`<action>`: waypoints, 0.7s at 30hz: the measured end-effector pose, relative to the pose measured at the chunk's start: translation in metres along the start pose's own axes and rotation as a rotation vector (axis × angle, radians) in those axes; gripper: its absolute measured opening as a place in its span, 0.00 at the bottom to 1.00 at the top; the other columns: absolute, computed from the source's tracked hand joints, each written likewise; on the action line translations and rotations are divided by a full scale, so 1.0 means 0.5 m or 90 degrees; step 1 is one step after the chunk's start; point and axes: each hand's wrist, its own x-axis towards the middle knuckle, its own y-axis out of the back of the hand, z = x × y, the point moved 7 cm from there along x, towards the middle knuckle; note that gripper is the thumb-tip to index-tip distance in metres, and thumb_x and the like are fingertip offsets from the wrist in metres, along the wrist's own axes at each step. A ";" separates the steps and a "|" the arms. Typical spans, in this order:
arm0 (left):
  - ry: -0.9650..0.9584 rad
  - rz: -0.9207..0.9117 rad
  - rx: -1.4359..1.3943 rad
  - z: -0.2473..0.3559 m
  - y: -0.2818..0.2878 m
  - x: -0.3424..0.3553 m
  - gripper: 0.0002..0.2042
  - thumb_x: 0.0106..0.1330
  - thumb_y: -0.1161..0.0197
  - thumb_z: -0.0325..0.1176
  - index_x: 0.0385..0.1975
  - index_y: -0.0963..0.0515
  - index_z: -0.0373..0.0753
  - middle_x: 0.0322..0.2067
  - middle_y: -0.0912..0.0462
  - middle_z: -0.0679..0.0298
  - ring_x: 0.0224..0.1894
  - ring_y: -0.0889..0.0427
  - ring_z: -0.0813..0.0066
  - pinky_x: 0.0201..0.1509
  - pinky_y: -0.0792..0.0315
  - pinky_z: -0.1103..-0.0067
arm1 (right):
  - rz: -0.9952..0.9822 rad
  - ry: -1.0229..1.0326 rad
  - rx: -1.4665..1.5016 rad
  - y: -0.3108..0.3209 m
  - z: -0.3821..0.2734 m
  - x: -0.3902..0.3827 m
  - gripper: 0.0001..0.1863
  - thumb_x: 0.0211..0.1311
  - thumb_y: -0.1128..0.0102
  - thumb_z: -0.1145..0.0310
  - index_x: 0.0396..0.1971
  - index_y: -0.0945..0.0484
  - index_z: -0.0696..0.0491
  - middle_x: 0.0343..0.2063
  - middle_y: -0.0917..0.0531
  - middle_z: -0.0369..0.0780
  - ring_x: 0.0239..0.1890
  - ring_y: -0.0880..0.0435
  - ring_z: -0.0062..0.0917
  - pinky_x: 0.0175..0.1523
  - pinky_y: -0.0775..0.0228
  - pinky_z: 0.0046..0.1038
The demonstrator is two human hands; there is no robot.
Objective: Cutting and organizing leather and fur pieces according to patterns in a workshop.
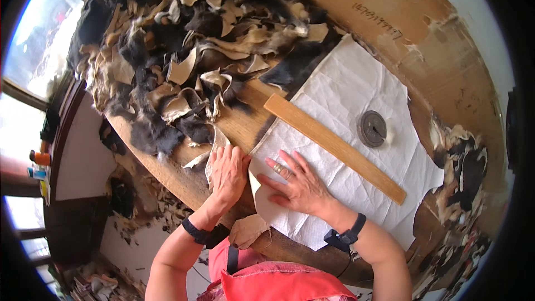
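A large white sheet [334,106] with a creased, textured surface lies on the table, its lower left edge curled up. My right hand [301,184] rests on the sheet near that curl, fingers spread, with a ring on one finger. Just left of the sheet's edge, my left hand [227,174] is closed, fingers bent and pressed together over a pale-edged strip of fur hide [219,136]; what its fingertips grip is hidden. A flat wooden strip [334,147] lies slantwise across the sheet. Beyond it sits a round dark metal weight [372,128] with a slot.
A heap of fur hide scraps [200,50], black, brown and tan, covers the far left of the wooden table [245,120]. More scraps [465,161] lie along the right side. A tan hide piece [249,230] hangs at the near edge by my red apron. Windows line the left.
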 end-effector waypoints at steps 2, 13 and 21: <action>-0.023 0.003 0.003 -0.002 -0.002 -0.003 0.08 0.62 0.36 0.30 0.31 0.29 0.38 0.32 0.29 0.56 0.38 0.29 0.54 0.44 0.38 0.64 | 0.020 0.010 -0.006 0.001 -0.001 -0.003 0.31 0.60 0.38 0.47 0.65 0.30 0.31 0.69 0.35 0.39 0.74 0.44 0.41 0.76 0.54 0.49; 0.136 -0.104 -0.403 -0.122 0.025 0.028 0.14 0.67 0.43 0.23 0.52 0.26 0.36 0.43 0.15 0.58 0.45 0.17 0.68 0.47 0.24 0.73 | 0.024 0.102 0.046 -0.028 -0.142 -0.147 0.22 0.66 0.43 0.53 0.57 0.22 0.42 0.59 0.25 0.42 0.69 0.35 0.38 0.74 0.48 0.47; -0.282 -0.178 -0.045 0.327 0.014 -0.004 0.37 0.59 0.29 0.31 0.68 0.38 0.37 0.69 0.35 0.53 0.73 0.40 0.52 0.73 0.44 0.60 | 0.445 -0.550 0.144 0.226 -0.012 -0.681 0.08 0.57 0.36 0.73 0.37 0.19 0.52 0.31 0.20 0.43 0.35 0.19 0.39 0.41 0.27 0.38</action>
